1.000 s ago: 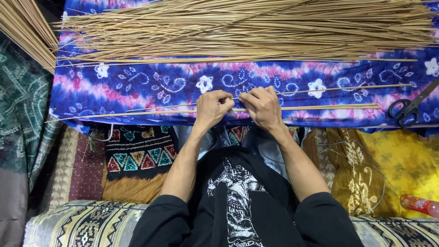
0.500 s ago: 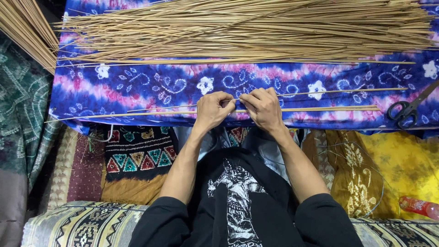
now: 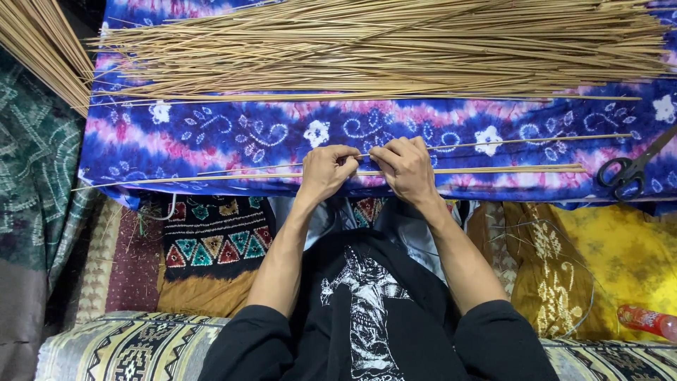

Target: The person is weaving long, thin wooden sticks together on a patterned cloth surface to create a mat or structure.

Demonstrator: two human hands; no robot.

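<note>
your left hand (image 3: 323, 173) and right hand (image 3: 407, 168) pinch thin tan sticks (image 3: 493, 169) with clenched fingers, steadying them flat on the blue tie-dye cloth (image 3: 233, 137).

Two hands (image 3: 326, 171) (image 3: 409, 168), one pair of scissors (image 3: 627, 171) at cloth's (image 3: 211, 137) right edge, one big stick heap (image 3: 381, 49) along far edge, one bottle (image 3: 647, 321), sticks too many to count

Single view, from a camera worn on the head, looking almost straight down — close over the lap and forearms. Both hands, left hand (image 3: 326, 171) and right hand (image 3: 407, 167), near the middle of the frame, on a blue and pink cloth (image 3: 211, 137). Top edge reaching a heap of thin sticks (image 3: 395, 49) — bottom edge the wearer's own dark shirt (image 3: 367, 317).
</note>
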